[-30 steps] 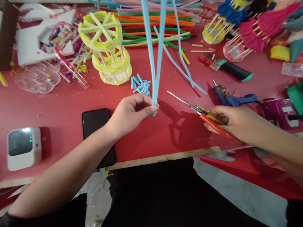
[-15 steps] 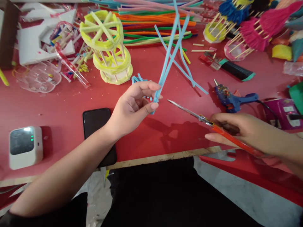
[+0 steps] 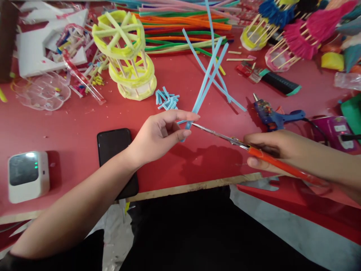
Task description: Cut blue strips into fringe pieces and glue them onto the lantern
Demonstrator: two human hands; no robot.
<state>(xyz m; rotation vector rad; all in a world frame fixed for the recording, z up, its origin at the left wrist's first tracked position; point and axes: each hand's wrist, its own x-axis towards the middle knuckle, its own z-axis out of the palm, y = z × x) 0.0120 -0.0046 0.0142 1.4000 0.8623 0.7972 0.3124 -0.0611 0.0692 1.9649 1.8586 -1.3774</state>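
Observation:
My left hand (image 3: 153, 139) pinches a few light-blue pipe cleaners (image 3: 207, 84) between thumb and fingers. Their long ends fan up and away, and short lower ends poke out near the thumb. Orange-handled scissors (image 3: 216, 133) lie in my right hand (image 3: 282, 148), its fingers wrapped round the grips. The scissor tips reach the blue strips by my left fingertips; whether the strips lie between the blades I cannot tell. Beyond my left hand is a small pile of short blue pieces (image 3: 168, 101). More loose blue pipe cleaners (image 3: 235, 102) cross on the red table (image 3: 169, 173).
A yellow stick-and-ring frame (image 3: 132, 79) stands behind my left hand. A phone (image 3: 113, 143) lies partly under my left forearm, a white device (image 3: 29, 177) farther left. A glue gun (image 3: 275, 113) and a cutter knife (image 3: 282, 82) are at right; coloured pipe cleaners (image 3: 186, 26) at the back.
The scissors have moved left, so their tips now meet the blue strips. My left hand has lowered slightly, and the strips' tops lean more to the right.

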